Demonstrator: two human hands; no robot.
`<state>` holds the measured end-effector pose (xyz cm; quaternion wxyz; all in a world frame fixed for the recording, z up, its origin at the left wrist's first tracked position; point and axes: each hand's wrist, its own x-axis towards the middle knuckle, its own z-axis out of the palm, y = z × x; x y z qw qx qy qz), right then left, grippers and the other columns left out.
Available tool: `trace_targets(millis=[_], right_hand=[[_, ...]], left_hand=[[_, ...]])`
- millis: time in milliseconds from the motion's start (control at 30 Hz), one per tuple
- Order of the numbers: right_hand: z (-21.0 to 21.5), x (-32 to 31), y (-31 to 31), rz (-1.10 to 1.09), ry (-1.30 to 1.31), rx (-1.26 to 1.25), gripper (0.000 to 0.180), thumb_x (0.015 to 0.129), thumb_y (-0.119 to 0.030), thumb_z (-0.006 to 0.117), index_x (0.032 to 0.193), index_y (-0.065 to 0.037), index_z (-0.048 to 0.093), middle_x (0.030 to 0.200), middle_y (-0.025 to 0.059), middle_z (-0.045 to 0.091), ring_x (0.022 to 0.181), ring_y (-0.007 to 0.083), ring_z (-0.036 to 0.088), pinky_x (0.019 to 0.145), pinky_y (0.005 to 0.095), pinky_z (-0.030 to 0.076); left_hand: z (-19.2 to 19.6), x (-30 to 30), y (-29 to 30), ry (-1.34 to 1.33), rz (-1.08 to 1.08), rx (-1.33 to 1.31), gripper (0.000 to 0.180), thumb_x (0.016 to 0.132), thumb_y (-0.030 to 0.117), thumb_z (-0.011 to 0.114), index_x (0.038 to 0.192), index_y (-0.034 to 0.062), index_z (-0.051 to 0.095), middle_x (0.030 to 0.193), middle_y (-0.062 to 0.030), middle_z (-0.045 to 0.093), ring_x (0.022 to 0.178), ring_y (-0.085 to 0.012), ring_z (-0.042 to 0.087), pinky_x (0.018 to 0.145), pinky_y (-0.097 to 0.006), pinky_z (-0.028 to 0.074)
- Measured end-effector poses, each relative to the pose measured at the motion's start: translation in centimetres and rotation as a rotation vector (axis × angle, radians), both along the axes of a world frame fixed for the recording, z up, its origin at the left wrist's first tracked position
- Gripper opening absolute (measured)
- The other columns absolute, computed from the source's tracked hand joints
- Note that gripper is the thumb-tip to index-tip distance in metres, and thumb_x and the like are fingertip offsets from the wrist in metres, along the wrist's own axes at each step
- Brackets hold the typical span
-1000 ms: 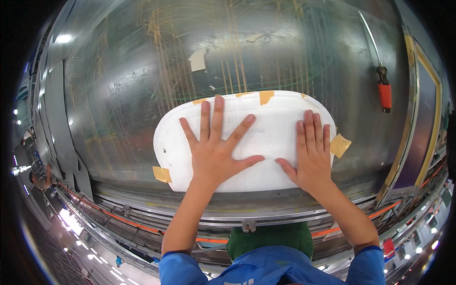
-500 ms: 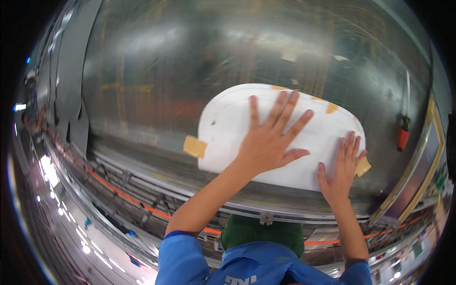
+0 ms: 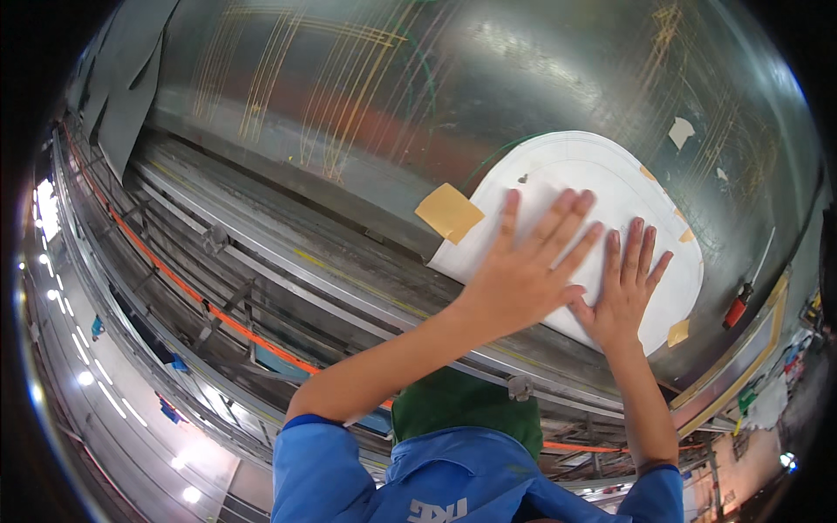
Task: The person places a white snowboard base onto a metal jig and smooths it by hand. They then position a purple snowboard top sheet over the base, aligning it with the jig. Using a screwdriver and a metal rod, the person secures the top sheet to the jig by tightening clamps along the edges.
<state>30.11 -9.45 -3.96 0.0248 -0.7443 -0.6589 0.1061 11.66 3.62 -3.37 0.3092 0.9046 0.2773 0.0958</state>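
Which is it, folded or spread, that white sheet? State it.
Spread: the white sheet lies open on the grey table, its rounded outline showing beyond the left hand and right hand, no fold visible.

Dark glossy worktop (image 3: 488, 96), yellow-streaked. On it: white sheet (image 3: 593, 161), far side rounded; tan tape (image 3: 450, 213) at sheet's left end, smaller tan piece (image 3: 678, 332) at right; pale scrap (image 3: 681, 132) beyond; red-and-black-handled screwdriver (image 3: 738, 309) to right.
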Motion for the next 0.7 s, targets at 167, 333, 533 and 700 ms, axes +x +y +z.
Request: trace_targets(millis=[167,333,533,700], right_hand=[[0.4,-0.2,0.4,0.028,-0.005,-0.01,0.097,0.091,-0.069,0.055,0.157,-0.002,0.037,0.169,0.0255,0.018,0.157,0.0455,0.012,0.12,0.0696,-0.004],[0.4,-0.3,0.5,0.007,0.043,-0.009,0.097,0.089,-0.069,0.06,0.158,-0.005,0.037,0.169,0.0244,0.019,0.158,0.0443,0.012,0.12,0.0696,-0.002],[1.0,-0.3,0.9,-0.067,0.096,-0.033,0.106,0.082,-0.071,0.066,0.156,-0.001,0.037,0.169,0.0189,0.025,0.158,0.0365,0.019,0.121,0.0695,0.001],[1.5,0.7,0.2,-0.142,0.346,0.053,0.098,0.085,-0.052,0.071,0.156,0.004,0.033,0.168,0.019,0.027,0.157,0.0334,0.022,0.124,0.0656,0.002]], left_hand=[[-0.8,-1.6,0.3,0.1,-0.017,0.038,0.088,0.089,0.065,0.057,0.158,0.0135,0.04,0.17,-0.0141,0.025,0.157,-0.0318,0.022,0.121,-0.069,0.009],[-0.3,-0.8,0.6,0.211,-0.025,0.148,0.081,0.09,0.062,0.059,0.155,0.0151,0.045,0.168,-0.0139,0.029,0.157,-0.0313,0.024,0.122,-0.067,0.012],[0.5,4.7,2.8,0.132,-0.121,0.304,0.069,0.095,0.047,0.06,0.153,0.0122,0.047,0.165,-0.0081,0.037,0.154,-0.0286,0.029,0.122,-0.068,0.015],[-0.9,7.3,3.0,0.131,-0.253,0.231,0.064,0.1,0.05,0.052,0.158,0.0236,0.043,0.168,-0.0037,0.031,0.156,-0.0248,0.026,0.122,-0.07,0.009]])
